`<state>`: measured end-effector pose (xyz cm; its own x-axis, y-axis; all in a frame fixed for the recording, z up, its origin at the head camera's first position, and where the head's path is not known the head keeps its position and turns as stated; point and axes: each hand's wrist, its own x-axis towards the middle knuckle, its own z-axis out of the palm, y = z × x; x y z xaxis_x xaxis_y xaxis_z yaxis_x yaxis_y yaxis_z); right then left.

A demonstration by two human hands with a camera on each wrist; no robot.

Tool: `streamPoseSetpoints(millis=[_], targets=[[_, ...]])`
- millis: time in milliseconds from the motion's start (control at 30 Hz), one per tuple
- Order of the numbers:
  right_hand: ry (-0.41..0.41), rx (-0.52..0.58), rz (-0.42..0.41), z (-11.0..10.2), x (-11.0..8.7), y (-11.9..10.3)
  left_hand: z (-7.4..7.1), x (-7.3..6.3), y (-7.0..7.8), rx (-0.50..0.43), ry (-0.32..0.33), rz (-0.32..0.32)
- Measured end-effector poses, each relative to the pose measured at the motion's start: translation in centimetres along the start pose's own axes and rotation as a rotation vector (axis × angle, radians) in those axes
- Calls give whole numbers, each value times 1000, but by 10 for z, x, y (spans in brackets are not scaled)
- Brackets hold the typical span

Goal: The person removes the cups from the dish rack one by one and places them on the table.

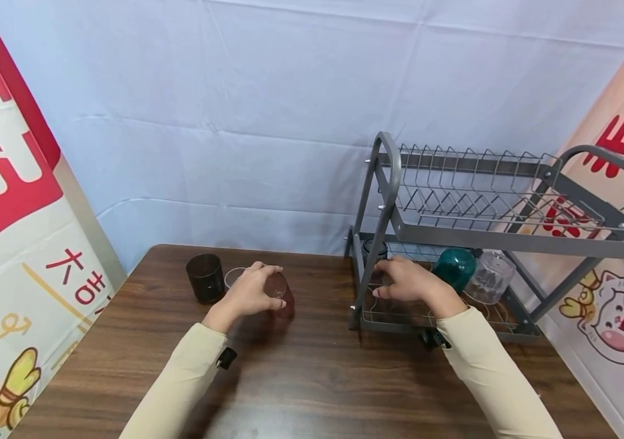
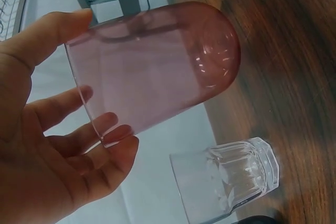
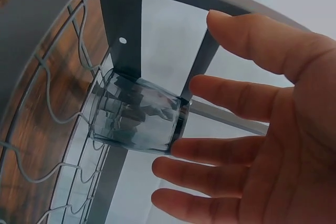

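Observation:
My left hand (image 1: 247,291) holds a pink see-through drinking glass (image 2: 152,61) by its rim, thumb on one side and fingers on the other. The glass stands upright on or close over the table. Beside it is a clear faceted glass (image 2: 227,178), mostly hidden behind the hand in the head view. My right hand (image 1: 407,280) reaches into the rack's lower tier, fingers spread and nothing in them. In the right wrist view, its fingertips are right by the end of a bluish-grey glass (image 3: 137,114), which stands in the rack's corner.
A black cup (image 1: 205,278) stands at the table's back left. The grey two-tier dish rack (image 1: 501,236) occupies the right side, its lower tier also holding a teal glass (image 1: 456,268) and a clear glass (image 1: 492,277). A pale cloth (image 1: 235,177) hangs behind the wooden table (image 1: 312,372).

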<state>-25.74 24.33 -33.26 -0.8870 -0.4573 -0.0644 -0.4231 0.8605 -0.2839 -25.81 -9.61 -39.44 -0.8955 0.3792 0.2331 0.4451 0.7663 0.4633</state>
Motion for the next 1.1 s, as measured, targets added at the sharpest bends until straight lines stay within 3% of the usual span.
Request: streamPoseSetpoints(millis=[667,1100], targets=[[-13,83,-43,-10,24,13,2,11,-8,51,-32,-33],[13,-6,101,-15,36,11,2,19,-12,60,-30,-32]])
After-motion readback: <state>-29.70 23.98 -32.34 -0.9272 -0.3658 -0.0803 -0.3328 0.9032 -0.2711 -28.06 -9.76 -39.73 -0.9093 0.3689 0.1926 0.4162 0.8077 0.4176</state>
